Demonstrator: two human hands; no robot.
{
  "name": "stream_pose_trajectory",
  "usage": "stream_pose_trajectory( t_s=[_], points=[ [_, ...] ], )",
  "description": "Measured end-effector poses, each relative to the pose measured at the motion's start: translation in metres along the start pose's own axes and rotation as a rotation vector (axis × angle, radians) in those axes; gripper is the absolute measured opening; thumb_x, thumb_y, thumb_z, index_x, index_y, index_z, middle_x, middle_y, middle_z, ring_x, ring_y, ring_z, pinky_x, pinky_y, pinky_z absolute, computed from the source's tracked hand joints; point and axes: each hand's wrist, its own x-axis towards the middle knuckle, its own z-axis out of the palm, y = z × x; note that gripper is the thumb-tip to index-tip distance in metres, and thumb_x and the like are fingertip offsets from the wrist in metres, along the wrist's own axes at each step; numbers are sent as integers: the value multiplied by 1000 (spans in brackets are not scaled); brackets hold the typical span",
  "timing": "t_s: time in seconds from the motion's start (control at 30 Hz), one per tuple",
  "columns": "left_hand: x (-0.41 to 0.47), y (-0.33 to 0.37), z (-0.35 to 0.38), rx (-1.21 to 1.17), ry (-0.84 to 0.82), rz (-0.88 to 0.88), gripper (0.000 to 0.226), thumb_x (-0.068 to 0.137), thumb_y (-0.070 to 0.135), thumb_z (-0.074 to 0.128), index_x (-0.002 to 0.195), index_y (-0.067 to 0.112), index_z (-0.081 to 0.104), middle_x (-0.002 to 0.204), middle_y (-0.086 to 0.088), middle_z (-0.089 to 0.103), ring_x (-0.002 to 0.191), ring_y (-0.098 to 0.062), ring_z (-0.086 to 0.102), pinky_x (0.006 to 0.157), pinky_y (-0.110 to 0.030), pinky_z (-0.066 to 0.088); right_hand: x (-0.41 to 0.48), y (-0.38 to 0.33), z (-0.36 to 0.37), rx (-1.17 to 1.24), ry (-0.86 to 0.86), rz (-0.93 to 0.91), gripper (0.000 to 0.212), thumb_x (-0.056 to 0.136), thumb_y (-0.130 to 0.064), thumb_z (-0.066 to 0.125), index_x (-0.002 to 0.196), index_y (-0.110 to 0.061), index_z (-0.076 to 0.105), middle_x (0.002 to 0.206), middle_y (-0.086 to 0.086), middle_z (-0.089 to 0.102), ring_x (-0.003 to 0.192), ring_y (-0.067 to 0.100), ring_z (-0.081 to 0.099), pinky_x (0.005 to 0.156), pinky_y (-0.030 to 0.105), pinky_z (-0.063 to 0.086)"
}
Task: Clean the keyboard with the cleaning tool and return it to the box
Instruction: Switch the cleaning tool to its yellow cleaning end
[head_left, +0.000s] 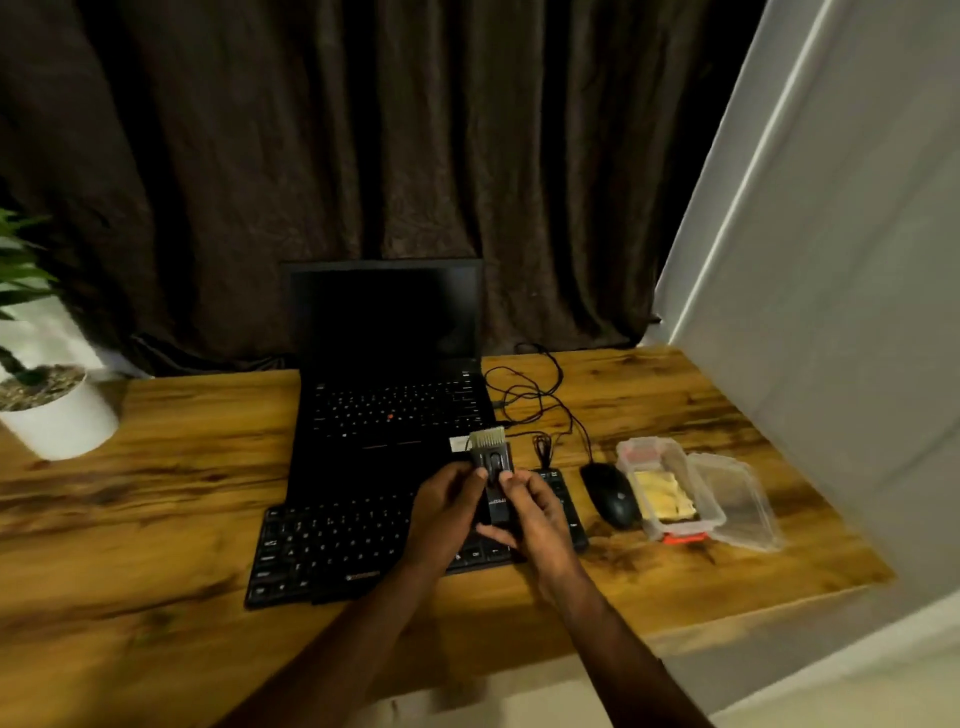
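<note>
A black cleaning tool (493, 462) with a pale brush head pointing away from me is held upright above the right part of the black keyboard (332, 545). My left hand (447, 512) grips its left side and my right hand (530, 514) grips its right side and lower end, thumb on the front. The clear plastic box (670, 519) with a red clasp stands open to the right of the mouse, its lid (737, 499) folded out to the right. Something yellow lies inside the box.
An open black laptop (389, 395) sits behind the keyboard. A black mouse (610, 493) lies between keyboard and box, its cable looping behind. A white plant pot (57, 410) stands at the far left. The wooden table edge and a white wall are close on the right.
</note>
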Motion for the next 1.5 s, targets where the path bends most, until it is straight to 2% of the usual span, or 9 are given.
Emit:
stream_pose_trajectory(
  t_s=[0.17, 0.33, 0.53, 0.73, 0.87, 1.07, 1.2, 1.37, 1.5],
  points=[
    [-1, 6, 28, 125, -107, 93, 10, 100, 27, 57, 107, 33, 62, 99, 12, 68, 88, 10, 63, 71, -11, 49, 1, -9, -21, -77, 179, -13, 48, 80, -50, 70, 96, -5, 64, 105, 26, 65, 101, 34, 69, 76, 56, 59],
    [-6, 4, 55, 136, -91, 75, 11, 99, 26, 59, 107, 26, 67, 96, 9, 71, 86, 6, 64, 75, -21, 53, -4, -13, -48, -100, 203, -13, 66, 69, -64, 75, 95, -4, 64, 89, 15, 59, 88, 26, 64, 73, 48, 59],
    [-9, 4, 77, 154, -91, 104, 11, 99, 22, 59, 100, 20, 70, 85, 8, 70, 77, 5, 64, 63, -11, 44, -12, -18, -68, -4, 203, -46, 22, 86, -32, 72, 87, -11, 67, 75, 4, 59, 79, 20, 61, 64, 37, 57],
    [-10, 5, 92, 138, -93, 79, 13, 100, 24, 58, 101, 20, 70, 87, 5, 71, 78, -3, 66, 66, -21, 50, -15, -18, -85, 13, 187, -44, 27, 88, -22, 72, 105, -1, 68, 80, 6, 64, 80, 20, 64, 57, 28, 56],
    [-11, 2, 100, 152, -59, 36, 11, 99, 23, 59, 99, 21, 70, 79, 9, 67, 67, 4, 60, 58, -14, 42, -15, -14, -98, 4, 130, -15, 23, 89, -16, 70, 108, -3, 68, 86, 9, 66, 82, 18, 66, 56, 26, 57],
    [-17, -16, 109, 198, -74, -108, 18, 97, 30, 62, 107, 18, 71, 95, 0, 72, 88, -16, 68, 80, -42, 58, -20, 6, -120, -157, 199, -46, 23, 86, -22, 75, 105, -9, 72, 94, 22, 71, 80, 27, 68, 68, 39, 56],
    [-29, -22, 115, 288, -142, -128, 26, 98, 26, 62, 122, 21, 65, 114, 3, 67, 101, -11, 63, 74, -15, 47, -27, 23, -149, -327, 397, -78, 20, 80, -24, 81, 87, -8, 72, 83, 17, 74, 77, 36, 72, 64, 44, 61],
    [-46, -28, 129, 372, -307, -81, 30, 99, 24, 60, 128, 21, 63, 121, 5, 66, 104, -3, 60, 77, -4, 42, -32, 20, -160, -533, 469, -98, 7, 83, -16, 77, 88, -10, 75, 80, 1, 75, 72, 13, 71, 61, 13, 53],
    [-58, -31, 144, 377, -396, -89, 38, 97, 21, 61, 134, 28, 58, 127, 9, 63, 112, -2, 58, 93, -12, 42, -33, 20, -160, -688, 466, -141, 4, 85, -19, 75, 88, -16, 77, 77, -6, 75, 67, -1, 67, 59, 9, 45]
  ],
)
